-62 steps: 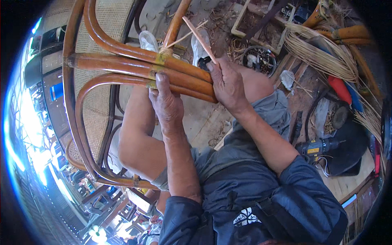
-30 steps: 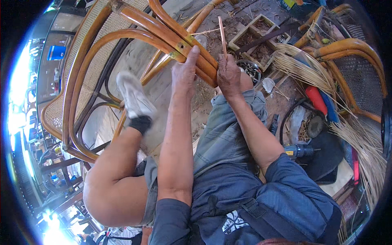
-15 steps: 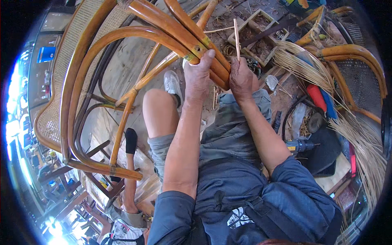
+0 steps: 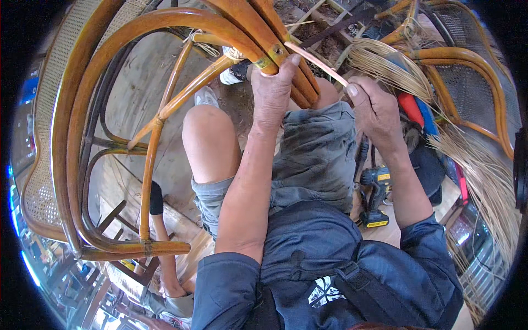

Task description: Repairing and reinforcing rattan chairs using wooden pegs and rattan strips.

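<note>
Several brown rattan poles (image 4: 254, 26) are slanting far ctr, w/ my L hand (image 4: 272, 92) clamping round 'em; my R hand (image 4: 378, 113) is pinching a thin pale strip (image 4: 319, 63) just right of 'em, its tip pointing far left. Yellow/blk drill (image 4: 376, 176) is sitting near right.

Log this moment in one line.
left hand: gripping glossy brown rattan chair frame | right hand: pinching slim pale woody stick, tip near frame | nearby: black-and-yellow drill, pale cane bundle
</note>
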Available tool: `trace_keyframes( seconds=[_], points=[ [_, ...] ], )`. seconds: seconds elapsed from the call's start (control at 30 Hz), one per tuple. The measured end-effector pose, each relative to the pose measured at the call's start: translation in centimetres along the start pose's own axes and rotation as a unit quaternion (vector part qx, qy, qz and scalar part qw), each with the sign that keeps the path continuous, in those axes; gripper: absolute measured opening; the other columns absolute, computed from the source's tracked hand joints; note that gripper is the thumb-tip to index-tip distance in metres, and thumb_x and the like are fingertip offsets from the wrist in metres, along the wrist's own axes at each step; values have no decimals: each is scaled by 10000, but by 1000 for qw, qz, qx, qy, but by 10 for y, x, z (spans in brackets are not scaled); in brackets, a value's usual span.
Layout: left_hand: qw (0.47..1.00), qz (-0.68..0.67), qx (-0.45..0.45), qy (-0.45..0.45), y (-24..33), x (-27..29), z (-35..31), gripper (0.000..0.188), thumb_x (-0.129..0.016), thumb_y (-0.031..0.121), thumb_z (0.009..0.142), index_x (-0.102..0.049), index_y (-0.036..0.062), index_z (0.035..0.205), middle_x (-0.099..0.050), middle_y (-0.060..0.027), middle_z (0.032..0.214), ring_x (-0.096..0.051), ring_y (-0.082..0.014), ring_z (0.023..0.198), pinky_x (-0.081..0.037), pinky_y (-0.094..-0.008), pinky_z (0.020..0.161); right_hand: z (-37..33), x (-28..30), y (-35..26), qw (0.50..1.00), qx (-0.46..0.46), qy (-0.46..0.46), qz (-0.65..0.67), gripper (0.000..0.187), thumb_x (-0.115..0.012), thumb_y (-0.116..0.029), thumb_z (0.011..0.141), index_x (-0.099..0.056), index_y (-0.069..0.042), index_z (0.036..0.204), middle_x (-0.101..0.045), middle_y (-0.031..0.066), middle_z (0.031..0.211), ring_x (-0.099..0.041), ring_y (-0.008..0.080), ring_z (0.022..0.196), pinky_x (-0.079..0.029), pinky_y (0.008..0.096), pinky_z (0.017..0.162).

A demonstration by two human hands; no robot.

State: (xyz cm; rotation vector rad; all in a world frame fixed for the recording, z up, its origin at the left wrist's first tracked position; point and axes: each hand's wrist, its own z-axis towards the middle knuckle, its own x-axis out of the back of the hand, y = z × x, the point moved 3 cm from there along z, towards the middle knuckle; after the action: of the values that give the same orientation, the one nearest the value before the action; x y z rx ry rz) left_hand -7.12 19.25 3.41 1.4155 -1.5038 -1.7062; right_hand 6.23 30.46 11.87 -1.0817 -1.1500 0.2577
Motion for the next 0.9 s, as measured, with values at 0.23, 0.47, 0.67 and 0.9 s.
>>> trace_keyframes(
  seconds=[0.23, 0.47, 0.67, 0.9],
  points=[
    [1000, -11, -1, -25, -6, -2, -2, 313, -638, 86, 775, -500, -4, 1042, -585, -45, 936, -561, -118, 842, -465, -259, 749, 0, 3, -17, 997, 48, -30, -56, 172, -555, -158, 863, -589, -1, 923, -560, 121, 704, -535, 188, 611, -442, 265, 606],
    [1000, -7, -13, -21, -10, 1, -2, 289, -630, 139, 790, -533, -8, 1020, -596, -46, 929, -561, -113, 837, -459, -255, 743, 2, 4, -63, 978, 80, -57, -186, 141, -564, -143, 851, -592, -6, 877, -558, 105, 692, -547, 193, 608, -444, 282, 589],
    [1000, 0, -15, 6, -17, 0, 3, 370, -675, 114, 744, -487, -12, 1037, -593, -57, 920, -569, -130, 822, -468, -255, 729, 9, -2, -91, 937, 126, -72, -319, 154, -608, -146, 803, -604, -33, 907, -593, 146, 765, -593, 307, 695, -468, 341, 613],
    [999, 16, 3, 32, -7, 1, -2, 461, -720, 221, 705, -488, -46, 1000, -615, -145, 903, -602, -200, 828, -475, -313, 719, 20, -14, -106, 891, 137, -94, -422, 151, -585, -157, 819, -592, -56, 931, -594, 156, 788, -591, 330, 724, -468, 372, 617]
  ],
)
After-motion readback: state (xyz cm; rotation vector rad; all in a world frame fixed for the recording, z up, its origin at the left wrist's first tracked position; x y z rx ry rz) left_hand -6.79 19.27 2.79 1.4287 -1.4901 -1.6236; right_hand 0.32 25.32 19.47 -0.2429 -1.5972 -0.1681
